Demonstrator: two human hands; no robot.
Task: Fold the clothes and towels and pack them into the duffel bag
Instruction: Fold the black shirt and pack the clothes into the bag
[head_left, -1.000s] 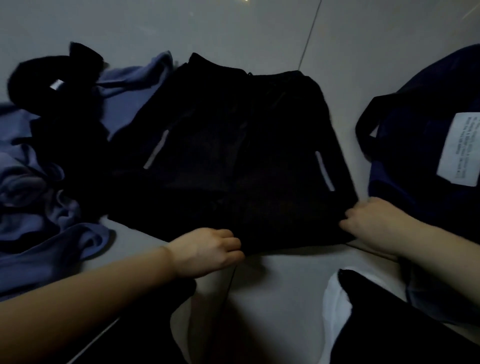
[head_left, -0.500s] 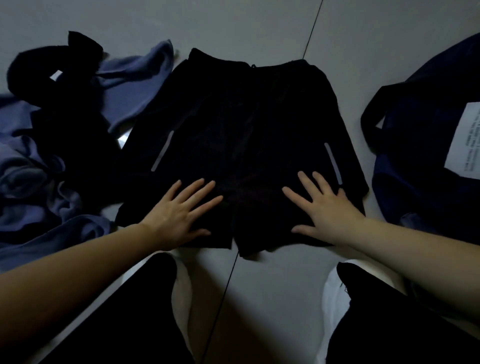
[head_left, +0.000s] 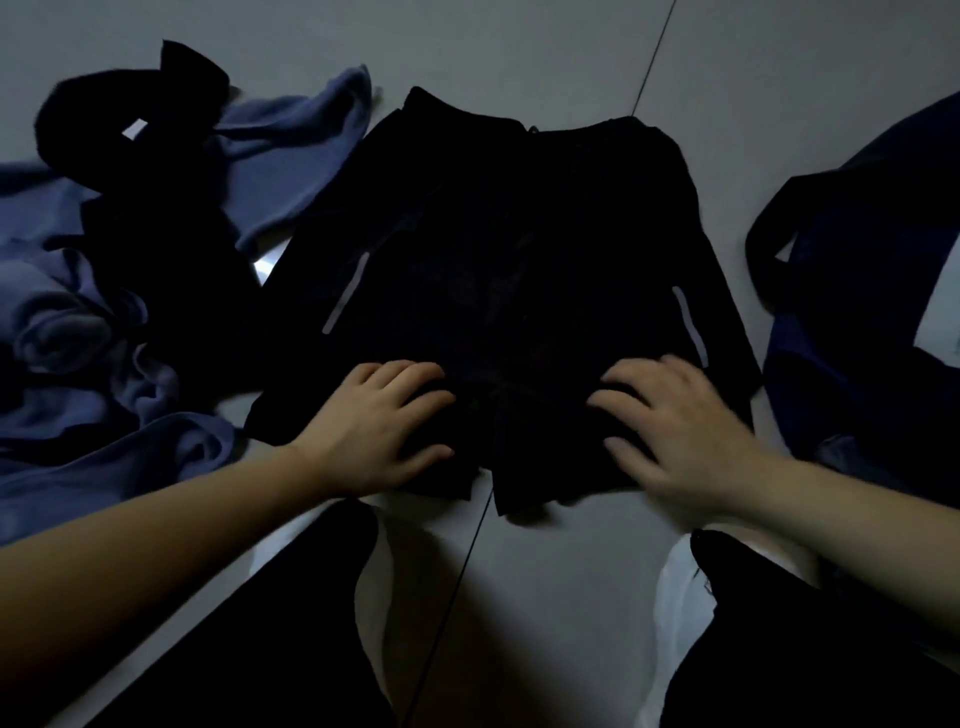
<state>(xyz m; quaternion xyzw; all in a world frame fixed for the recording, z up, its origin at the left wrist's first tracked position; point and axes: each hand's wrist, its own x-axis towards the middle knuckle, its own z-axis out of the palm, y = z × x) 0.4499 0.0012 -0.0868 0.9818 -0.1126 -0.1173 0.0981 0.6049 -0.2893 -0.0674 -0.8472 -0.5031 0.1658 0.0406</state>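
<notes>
Floor: pale tiled floor (head_left: 519, 47) in dim light, one seam running toward the person.
Shorts: black shorts (head_left: 498, 270) lay flat dead ahead, waistband far, leg hems nearest; long axis ran away from the person.
Left hand: left hand (head_left: 379, 421) rested on the left leg, fingers bent into the cloth.
Right hand: right hand (head_left: 675, 426), blurred, did likewise on the right leg; a firm grip could not be told.
Nearer hand: neither, both equally close.
Duffel bag: dark duffel bag (head_left: 857, 322) lay to the right.

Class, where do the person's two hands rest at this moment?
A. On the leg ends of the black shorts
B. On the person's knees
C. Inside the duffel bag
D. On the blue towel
A: the left hand and right hand both lie on the near leg ends of the black shorts.
</notes>
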